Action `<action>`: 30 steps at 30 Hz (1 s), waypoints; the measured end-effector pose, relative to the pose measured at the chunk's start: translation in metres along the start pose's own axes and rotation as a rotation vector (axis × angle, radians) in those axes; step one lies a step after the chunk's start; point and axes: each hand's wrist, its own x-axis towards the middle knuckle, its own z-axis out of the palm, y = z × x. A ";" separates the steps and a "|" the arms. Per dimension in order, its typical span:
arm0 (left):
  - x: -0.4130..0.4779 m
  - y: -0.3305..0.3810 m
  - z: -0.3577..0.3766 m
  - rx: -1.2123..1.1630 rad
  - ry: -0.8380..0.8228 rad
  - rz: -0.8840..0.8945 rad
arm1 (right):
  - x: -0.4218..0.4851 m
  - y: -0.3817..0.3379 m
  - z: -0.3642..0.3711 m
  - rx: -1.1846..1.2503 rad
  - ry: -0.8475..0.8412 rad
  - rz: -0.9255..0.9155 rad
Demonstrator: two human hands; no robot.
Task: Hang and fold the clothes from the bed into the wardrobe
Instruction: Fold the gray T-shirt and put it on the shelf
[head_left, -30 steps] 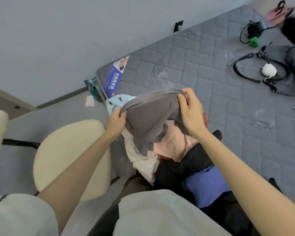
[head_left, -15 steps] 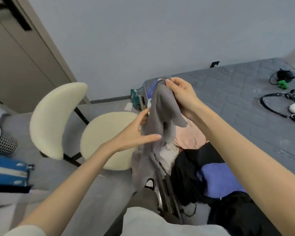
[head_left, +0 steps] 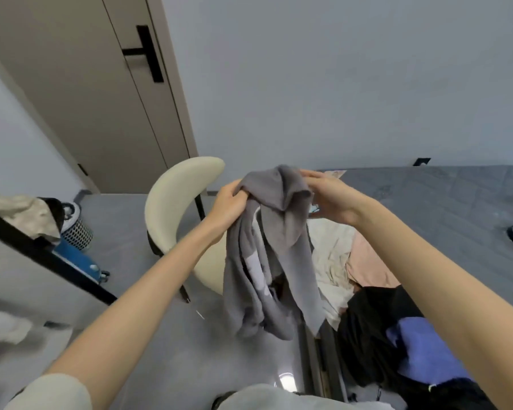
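Grey quilted bed (head_left: 444, 202) on the right, cream chair (head_left: 175, 199) and beige door (head_left: 95, 93) far left, clothes pile (head_left: 367, 291) at the near edge. Grey garment (head_left: 267, 261) now lifted higher off the pile, dangling; left hand (head_left: 230, 204) fisted on its top, right hand (head_left: 328, 193) pinching it, half open.

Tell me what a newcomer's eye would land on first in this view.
First, the grey garment held up mid-frame, hanging in loose folds, gripped at its top by the left hand and the right hand. Next, the cream chair just behind it on the left. Then the pile of clothes at the bed's near edge on the right: cream, pink, black and purple.
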 end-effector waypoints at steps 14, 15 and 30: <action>-0.016 -0.031 -0.146 0.104 0.157 -0.035 | 0.042 0.017 0.106 -0.281 0.356 -0.341; -0.014 -0.037 -0.160 0.100 0.216 -0.064 | 0.042 0.009 0.104 -0.315 0.353 -0.332; -0.006 -0.042 -0.142 0.212 -0.550 0.014 | 0.042 -0.041 0.173 -0.568 0.071 -0.611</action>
